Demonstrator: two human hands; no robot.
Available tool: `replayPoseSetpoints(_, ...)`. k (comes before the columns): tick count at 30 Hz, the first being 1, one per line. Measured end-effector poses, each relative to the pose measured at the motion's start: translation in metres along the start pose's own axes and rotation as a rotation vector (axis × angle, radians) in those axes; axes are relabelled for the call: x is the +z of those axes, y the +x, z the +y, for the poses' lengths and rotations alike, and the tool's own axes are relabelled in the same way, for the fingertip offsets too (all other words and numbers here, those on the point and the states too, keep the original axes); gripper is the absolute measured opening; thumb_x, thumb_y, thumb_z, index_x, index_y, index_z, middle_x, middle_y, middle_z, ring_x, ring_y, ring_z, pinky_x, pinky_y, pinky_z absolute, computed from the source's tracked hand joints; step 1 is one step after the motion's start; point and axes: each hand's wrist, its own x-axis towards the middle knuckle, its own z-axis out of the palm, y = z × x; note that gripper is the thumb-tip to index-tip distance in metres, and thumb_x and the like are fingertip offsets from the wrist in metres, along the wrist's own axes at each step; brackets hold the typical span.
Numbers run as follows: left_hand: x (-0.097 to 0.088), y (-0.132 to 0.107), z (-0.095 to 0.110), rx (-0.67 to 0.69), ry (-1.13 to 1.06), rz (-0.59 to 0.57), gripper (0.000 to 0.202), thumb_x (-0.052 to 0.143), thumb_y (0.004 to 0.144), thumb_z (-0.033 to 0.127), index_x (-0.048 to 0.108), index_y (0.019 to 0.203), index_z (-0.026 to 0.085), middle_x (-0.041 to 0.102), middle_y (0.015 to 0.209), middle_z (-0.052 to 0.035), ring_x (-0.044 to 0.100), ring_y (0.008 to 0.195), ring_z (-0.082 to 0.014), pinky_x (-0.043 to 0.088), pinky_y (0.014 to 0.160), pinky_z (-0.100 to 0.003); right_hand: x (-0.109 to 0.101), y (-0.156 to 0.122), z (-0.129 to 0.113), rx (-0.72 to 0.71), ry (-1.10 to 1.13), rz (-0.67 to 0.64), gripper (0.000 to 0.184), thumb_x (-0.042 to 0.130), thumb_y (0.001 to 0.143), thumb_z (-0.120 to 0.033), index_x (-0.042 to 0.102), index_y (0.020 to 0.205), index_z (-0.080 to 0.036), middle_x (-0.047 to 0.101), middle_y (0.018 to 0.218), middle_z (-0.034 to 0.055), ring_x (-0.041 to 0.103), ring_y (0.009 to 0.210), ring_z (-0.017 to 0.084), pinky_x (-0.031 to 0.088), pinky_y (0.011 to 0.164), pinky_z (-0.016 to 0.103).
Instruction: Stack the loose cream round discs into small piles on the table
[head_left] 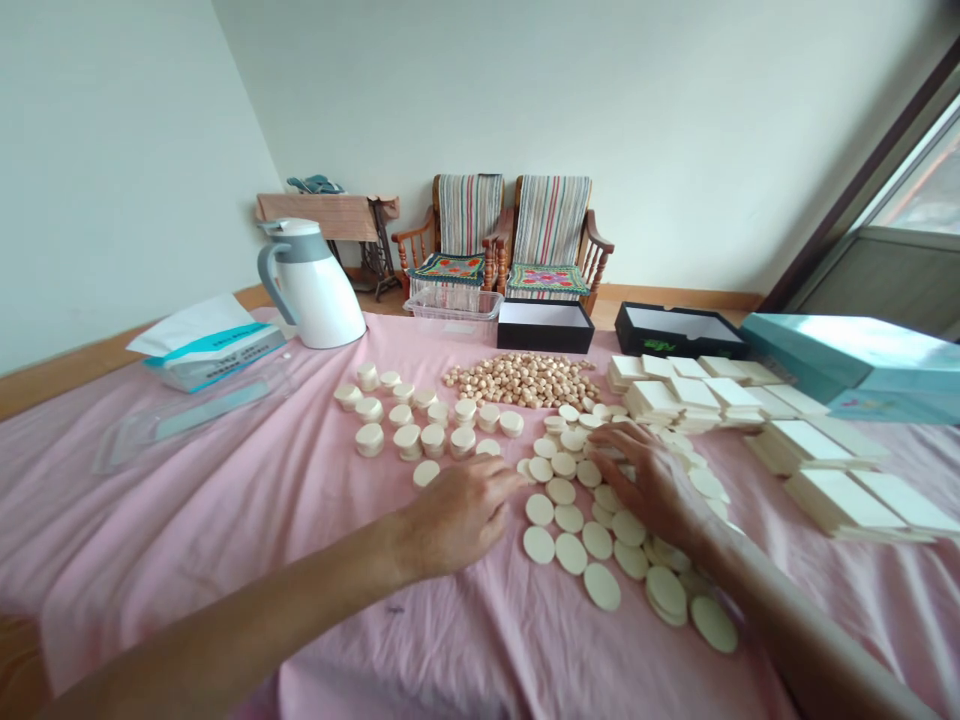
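Observation:
Flat cream-coloured round discs [571, 553] lie loose and overlapping in front of me, right of centre. My left hand [461, 508] is at the left edge of these discs, palm down, its fingers curled together; the back of the hand hides what is in them, if anything. A disc lies at its fingertips. Over the loose discs, my right hand [649, 485] has its fingers apart and touches the ones beneath, partly covering them. Short stacks of the same discs [407, 440] stand in rows beyond my left hand. One single disc [426, 473] lies just beyond the left wrist.
Small wooden pieces [525, 381] form a pile behind the discs. Stacked rectangular cards [847, 495] are at right, near a light-blue box [855, 365]. Black boxes [546, 327] and a clear tray [455, 308] line the back. A white jug [319, 290] and tissue pack [214, 355] stand left.

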Motion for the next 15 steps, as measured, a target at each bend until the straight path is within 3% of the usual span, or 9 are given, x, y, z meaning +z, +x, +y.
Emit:
replayPoseSetpoints(7,0.023,0.008,0.002,-0.029,-0.003,0.07,0.022,0.046,0.086,0.01,0.063,0.098,0.016,0.062,0.091,-0.0059,0.058,0.085,-0.0174,0.049,0.079,-0.031,-0.013,0.031,-0.034,-0.129,-0.011,-0.15,0.015,0.05,0.086,-0.02,0.063,0.095,-0.02,0.064,0.092,0.0075,0.058,0.087,0.02,0.046,0.078,0.035)
replayPoseSetpoints(15,0.034,0.001,-0.01,0.012,-0.04,0.12,0.021,0.046,0.087,0.011,0.064,0.096,0.017,0.062,0.089,-0.0053,0.056,0.088,-0.0177,0.048,0.081,-0.031,0.023,0.082,-0.047,-0.087,0.027,-0.144,0.02,0.056,0.081,-0.018,0.063,0.099,-0.016,0.064,0.094,0.0091,0.058,0.091,0.021,0.044,0.081,0.033)
